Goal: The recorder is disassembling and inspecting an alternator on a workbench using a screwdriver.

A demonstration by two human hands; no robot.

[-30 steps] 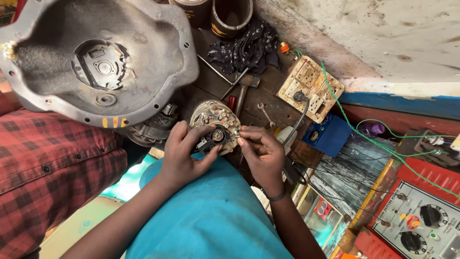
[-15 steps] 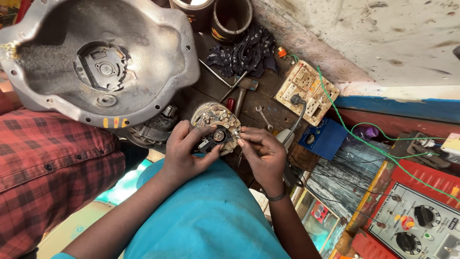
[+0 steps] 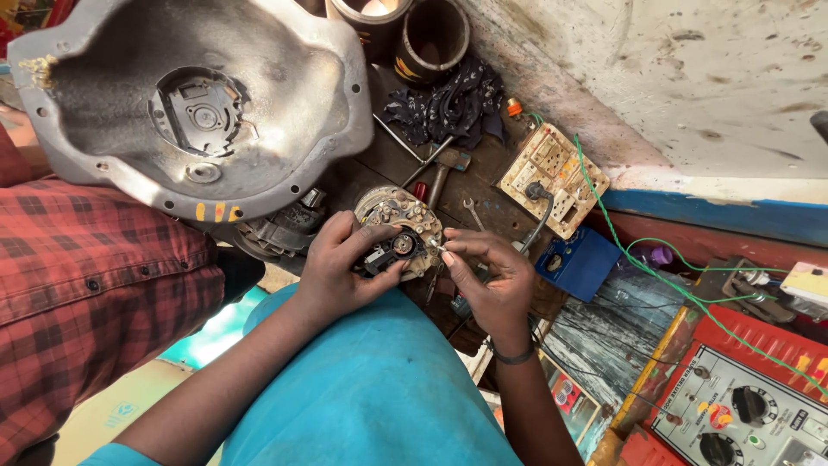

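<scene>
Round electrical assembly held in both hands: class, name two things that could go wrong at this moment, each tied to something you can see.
1. The right hand pinches a tiny part at the rim of the round assembly; if dropped, it may vanish among the tools below.
2. The left hand alone steadies the assembly beside the big metal housing, so a slip could knock them together.

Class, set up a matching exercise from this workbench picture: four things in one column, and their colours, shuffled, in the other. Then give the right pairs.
Things:
1. cast metal housing
2. switch and socket board
3. small box
4. cable running from the board

Colours:
A. blue
B. green
C. grey
D. cream

Pairs: 1-C, 2-D, 3-A, 4-B
</scene>
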